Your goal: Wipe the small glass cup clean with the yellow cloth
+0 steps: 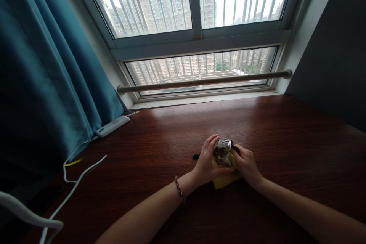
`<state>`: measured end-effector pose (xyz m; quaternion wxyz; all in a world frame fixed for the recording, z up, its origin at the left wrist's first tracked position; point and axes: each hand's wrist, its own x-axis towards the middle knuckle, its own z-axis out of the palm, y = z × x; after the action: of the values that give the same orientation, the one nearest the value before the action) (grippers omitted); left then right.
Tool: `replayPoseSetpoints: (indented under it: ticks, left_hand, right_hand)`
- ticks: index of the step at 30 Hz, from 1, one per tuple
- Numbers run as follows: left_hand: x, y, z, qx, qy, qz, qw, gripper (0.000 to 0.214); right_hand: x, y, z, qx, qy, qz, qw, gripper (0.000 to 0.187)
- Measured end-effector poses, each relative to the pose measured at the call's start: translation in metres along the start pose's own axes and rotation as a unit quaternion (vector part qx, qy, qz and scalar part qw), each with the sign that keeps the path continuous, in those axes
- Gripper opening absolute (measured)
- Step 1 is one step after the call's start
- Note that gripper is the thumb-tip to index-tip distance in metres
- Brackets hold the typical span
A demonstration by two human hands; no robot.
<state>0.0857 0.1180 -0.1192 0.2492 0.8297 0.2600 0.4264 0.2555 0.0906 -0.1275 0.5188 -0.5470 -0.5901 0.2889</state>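
Note:
A small shiny object (223,151), silvery and glassy-looking, is between my hands just above the table; its exact kind cannot be made out. My left hand (206,160) curves round its left side, fingers at the top and thumb along the near side. At its right side, my right hand (246,164) is closed with the fingertips against it, next to a dark piece (235,149) partly hidden by the fingers. A yellow sheet (224,180), cloth or paper, lies beneath the object. Just left of my left hand, a small black thing (196,156) shows on the table.
The dark red-brown wooden table (160,137) reaches a barred window. At the left lie a white power strip (113,126), a white cable (82,175) and a yellow strip (73,162), near a blue curtain (65,65). A rail (206,82) crosses the window's lower part.

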Motion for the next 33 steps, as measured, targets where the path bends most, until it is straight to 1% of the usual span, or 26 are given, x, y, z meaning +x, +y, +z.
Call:
replayPoseSetpoints:
  ticks: [1, 3, 6, 9, 11, 13, 16, 19, 21, 23, 26, 28, 30, 32, 33]
  left_hand:
    - [-0.001, 0.0, 0.0, -0.006, 0.019, -0.008, 1.0, 0.094]
    - [-0.003, 0.001, -0.001, -0.033, 0.042, -0.038, 0.998, 0.093]
    - [-0.002, 0.002, -0.004, -0.083, 0.029, -0.071, 0.994, 0.092]
    - [0.0, 0.003, -0.008, -0.085, 0.001, -0.067, 0.994, 0.082]
    - [0.002, 0.004, -0.01, -0.073, -0.002, -0.06, 0.996, 0.08]
    - [0.004, 0.003, -0.011, -0.055, 0.01, -0.046, 0.997, 0.076]
    - [0.006, 0.0, -0.012, -0.023, 0.039, -0.026, 0.999, 0.067]
    - [0.006, -0.003, -0.013, -0.033, 0.056, -0.041, 0.997, 0.058]
    - [0.006, -0.003, -0.014, -0.042, 0.059, -0.051, 0.996, 0.053]
    - [0.006, -0.001, -0.015, -0.041, 0.051, -0.05, 0.997, 0.051]
    - [0.007, 0.004, -0.016, -0.035, 0.018, -0.03, 0.999, 0.053]
    - [0.006, 0.006, -0.016, -0.023, 0.001, -0.021, 1.0, 0.054]
    - [0.005, 0.006, -0.015, -0.011, -0.001, -0.018, 1.0, 0.057]
    - [0.003, 0.004, -0.011, -0.003, -0.004, -0.001, 1.0, 0.069]
    - [0.002, 0.003, -0.01, 0.004, -0.007, 0.014, 1.0, 0.079]
  right_hand:
    - [0.0, 0.001, 0.0, 0.002, 0.0, 0.003, 1.0, 0.037]
    - [0.0, 0.002, -0.001, 0.007, -0.003, 0.007, 1.0, 0.038]
    - [0.001, 0.004, -0.001, 0.012, -0.015, 0.009, 1.0, 0.034]
    - [0.001, 0.006, 0.0, 0.014, -0.015, 0.01, 1.0, 0.027]
    - [0.001, 0.006, 0.0, 0.014, -0.011, 0.008, 1.0, 0.024]
    - [0.0, 0.005, 0.0, 0.011, -0.008, 0.004, 1.0, 0.023]
    - [-0.001, 0.002, 0.0, 0.002, -0.009, 0.002, 1.0, 0.029]
    - [-0.002, -0.001, 0.001, -0.004, -0.015, 0.001, 1.0, 0.035]
    - [-0.003, -0.002, 0.001, -0.004, -0.024, -0.002, 1.0, 0.034]
    - [-0.004, -0.004, 0.001, -0.005, -0.036, -0.008, 0.999, 0.027]
    - [-0.006, -0.008, 0.001, -0.011, -0.046, -0.023, 0.999, 0.016]
    - [-0.006, -0.009, 0.001, -0.018, -0.043, -0.03, 0.998, 0.014]
    - [-0.006, -0.009, 0.001, -0.028, -0.034, -0.034, 0.998, 0.013]
    - [-0.006, -0.008, 0.001, -0.038, -0.026, -0.037, 0.998, 0.013]
    - [-0.005, -0.008, 0.001, -0.043, -0.022, -0.038, 0.998, 0.013]
